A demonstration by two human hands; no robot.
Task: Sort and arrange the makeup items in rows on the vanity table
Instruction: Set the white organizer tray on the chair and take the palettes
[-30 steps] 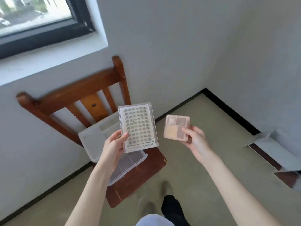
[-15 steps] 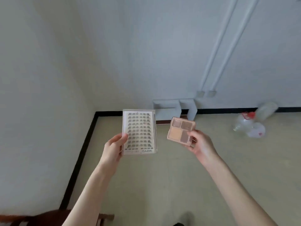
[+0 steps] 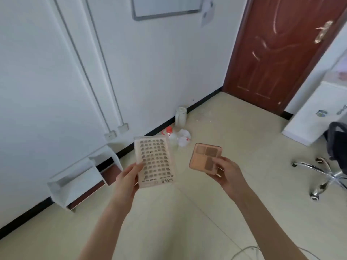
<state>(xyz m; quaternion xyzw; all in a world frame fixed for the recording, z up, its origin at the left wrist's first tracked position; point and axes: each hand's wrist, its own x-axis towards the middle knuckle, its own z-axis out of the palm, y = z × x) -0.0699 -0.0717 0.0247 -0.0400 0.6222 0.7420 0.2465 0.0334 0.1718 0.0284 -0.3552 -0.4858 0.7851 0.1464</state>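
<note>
My left hand [image 3: 127, 182] grips a clear rectangular case of false-lash clusters [image 3: 155, 162] by its left edge, thumb across the front, held upright in front of me. My right hand [image 3: 228, 174] pinches a small square pink eyeshadow palette [image 3: 203, 158] at its lower right corner, its four brown and beige pans facing me. The two items are side by side in the air, apart from each other, above the beige floor. No vanity table top is in sight.
A low white shelf unit [image 3: 82, 181] stands against the left wall. Plastic bottles and a bag [image 3: 178, 136] lie by the skirting. A brown door [image 3: 277, 53] is at the back right, a white cabinet [image 3: 315, 113] beside it, and a swivel chair base [image 3: 324, 175] at right.
My view has swung right, away from the wooden chair and the corner, to the door, cabinet and swivel chair. Both hands keep the same hold on their items.
</note>
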